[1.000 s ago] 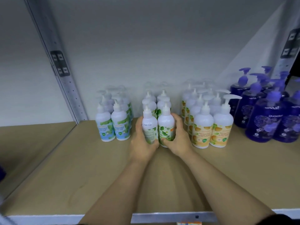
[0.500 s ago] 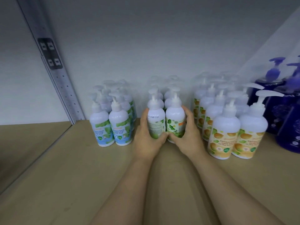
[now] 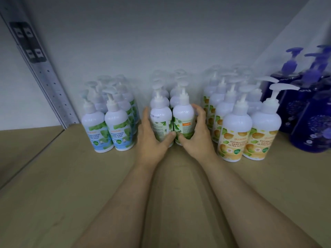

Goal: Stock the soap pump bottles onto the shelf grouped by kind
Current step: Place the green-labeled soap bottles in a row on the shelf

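A: What do my hands hold?
B: My left hand (image 3: 152, 140) wraps the white green-leaf-label pump bottle (image 3: 160, 122); my right hand (image 3: 197, 138) wraps its white green-label twin (image 3: 183, 122).
A: Where?
B: Upright, touching, on the tan wooden shelf (image 3: 71, 185), between the blue-label white pump bottles (image 3: 107, 129) and the orange-label white pump bottles (image 3: 249, 133)

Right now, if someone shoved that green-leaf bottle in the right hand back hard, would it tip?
Probably. The green-leaf bottle is tall, narrow and upright with a long pump on top, so a high shove could topple it. Its plastic looks smooth, perhaps slippery. The right hand wraps its side, and the rows behind should catch it.
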